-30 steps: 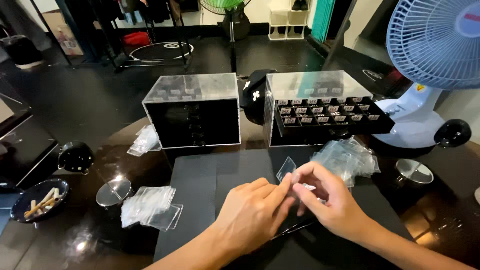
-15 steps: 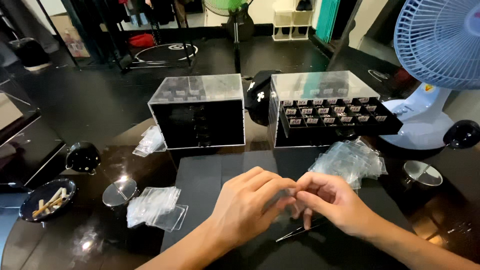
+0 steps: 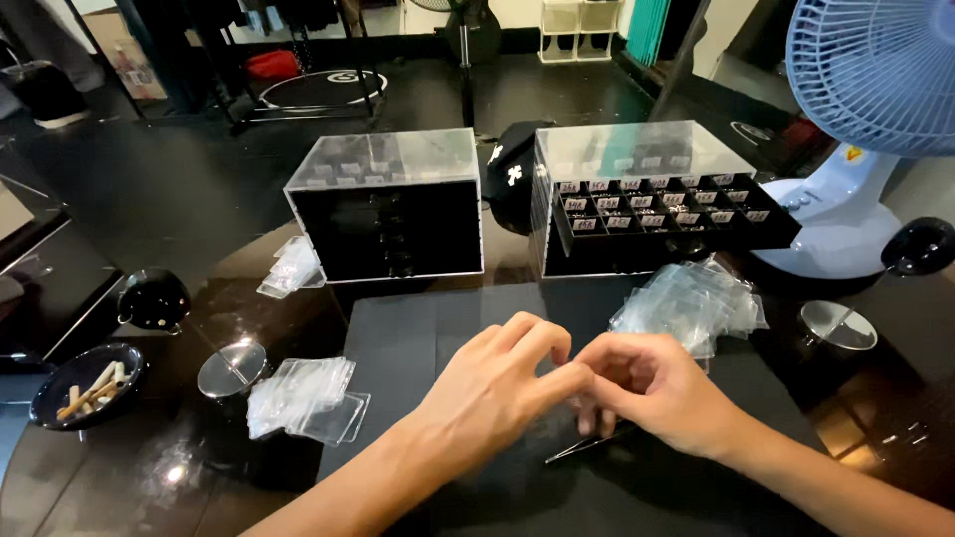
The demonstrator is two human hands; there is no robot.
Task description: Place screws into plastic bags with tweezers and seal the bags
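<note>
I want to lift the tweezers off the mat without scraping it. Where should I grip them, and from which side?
Grip the tweezers on the bare thin end that points toward the lower left, coming from above and from the left hand side. They lie flat on the black mat, and their other end is hidden under the right hand, so only that end seems free.

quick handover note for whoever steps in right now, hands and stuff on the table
Left hand and right hand: fingertips pinched together over the black mat; what they pinch is hidden.
Tweezers lie on the mat under the right hand.
Clear bags: one pile right of the hands, one left.
Right drawer box has a tray pulled out; left box is shut.
Done or left: cannot tell.
</note>
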